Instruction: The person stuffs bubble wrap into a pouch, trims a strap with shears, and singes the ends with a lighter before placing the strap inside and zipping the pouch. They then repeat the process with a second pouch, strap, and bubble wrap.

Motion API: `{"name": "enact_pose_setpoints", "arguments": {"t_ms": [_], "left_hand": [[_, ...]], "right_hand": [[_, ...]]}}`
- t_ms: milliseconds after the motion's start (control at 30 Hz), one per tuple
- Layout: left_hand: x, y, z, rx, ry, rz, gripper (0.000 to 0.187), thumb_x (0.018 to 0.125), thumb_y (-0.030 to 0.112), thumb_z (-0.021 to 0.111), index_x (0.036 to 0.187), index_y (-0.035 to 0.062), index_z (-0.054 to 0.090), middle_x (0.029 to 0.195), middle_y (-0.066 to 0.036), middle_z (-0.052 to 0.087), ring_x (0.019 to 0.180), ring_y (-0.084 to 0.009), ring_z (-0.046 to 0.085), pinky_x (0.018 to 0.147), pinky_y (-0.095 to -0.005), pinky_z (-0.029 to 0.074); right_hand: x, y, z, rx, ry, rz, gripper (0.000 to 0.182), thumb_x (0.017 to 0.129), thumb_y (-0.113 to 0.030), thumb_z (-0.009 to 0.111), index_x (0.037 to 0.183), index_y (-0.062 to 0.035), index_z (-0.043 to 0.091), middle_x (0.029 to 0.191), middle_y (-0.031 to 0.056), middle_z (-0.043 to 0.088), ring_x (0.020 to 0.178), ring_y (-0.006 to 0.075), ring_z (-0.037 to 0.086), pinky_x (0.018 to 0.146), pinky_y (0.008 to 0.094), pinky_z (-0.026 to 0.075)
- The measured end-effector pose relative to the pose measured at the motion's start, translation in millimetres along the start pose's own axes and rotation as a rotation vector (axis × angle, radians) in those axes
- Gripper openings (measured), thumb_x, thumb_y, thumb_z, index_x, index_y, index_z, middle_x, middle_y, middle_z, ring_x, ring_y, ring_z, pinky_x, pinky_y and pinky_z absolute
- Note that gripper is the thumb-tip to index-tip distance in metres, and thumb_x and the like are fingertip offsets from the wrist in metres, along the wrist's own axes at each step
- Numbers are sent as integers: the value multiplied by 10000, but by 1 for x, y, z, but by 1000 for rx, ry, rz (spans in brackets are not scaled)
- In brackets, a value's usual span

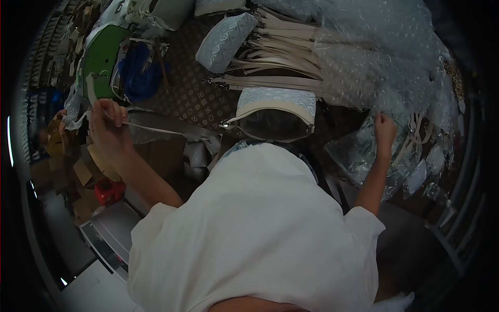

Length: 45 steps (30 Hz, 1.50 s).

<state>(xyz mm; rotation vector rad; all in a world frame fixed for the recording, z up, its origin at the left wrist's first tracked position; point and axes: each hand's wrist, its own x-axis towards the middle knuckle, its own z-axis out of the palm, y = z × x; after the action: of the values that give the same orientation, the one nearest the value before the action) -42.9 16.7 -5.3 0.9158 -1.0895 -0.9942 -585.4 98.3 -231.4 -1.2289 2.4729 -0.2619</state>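
Observation:
At the left, my left hand (pixel 109 122) is closed on a thin pale strap (pixel 156 129), one end of which rises above the fingers while another part runs right toward the table. On the right, my right hand (pixel 384 127) is closed at the edge of the bubble wrap (pixel 353 78); what it pinches is too small to make out. Between the hands, in front of my body, a light patterned bag (pixel 278 99) lies with its dark opening toward me. Beyond it rests a row of beige straps (pixel 283 52) with metal clasps.
Another patterned pouch (pixel 226 42) lies beyond the bag. A green case (pixel 99 60) and a blue bundle (pixel 139 72) are at the upper left. Clear plastic bags (pixel 358 151) lie near my right forearm. Cardboard boxes (pixel 86 171) stand at the left, where part of another person shows.

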Motion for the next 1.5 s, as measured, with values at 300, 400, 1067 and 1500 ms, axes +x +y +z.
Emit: {"name": "enact_pose_setpoints", "arguments": {"t_ms": [300,400,1067,1500], "left_hand": [[-16,-14,6,-81,8,-75,211,895,179,456,831,6,557,601,-6,420,497,-79,350,501,-249,292],[-17,-24,21,-79,-6,-140,187,886,166,467,835,6,550,595,-9,419,496,-85,350,496,-246,295],[-34,-116,164,566,-760,-525,184,863,92,481,973,-35,557,695,-2,475,602,-48,422,531,-192,332],[-38,-127,188,765,-610,-538,212,887,130,469,1014,-20,548,652,-9,519,524,-65,448,486,-211,353]], "right_hand": [[-15,-75,-5,-385,105,-153,283,805,-312,516,870,-65,639,877,162,618,855,355,574,803,542,374],[-12,-77,22,-96,54,-281,270,799,-294,523,854,-56,638,849,168,614,821,348,579,745,477,426],[-34,262,-47,103,855,586,225,795,-175,527,922,-7,607,883,185,601,830,352,571,714,420,455],[-10,419,-41,-214,472,932,273,822,-226,531,985,-10,569,1039,169,562,950,345,537,759,455,448]]}}
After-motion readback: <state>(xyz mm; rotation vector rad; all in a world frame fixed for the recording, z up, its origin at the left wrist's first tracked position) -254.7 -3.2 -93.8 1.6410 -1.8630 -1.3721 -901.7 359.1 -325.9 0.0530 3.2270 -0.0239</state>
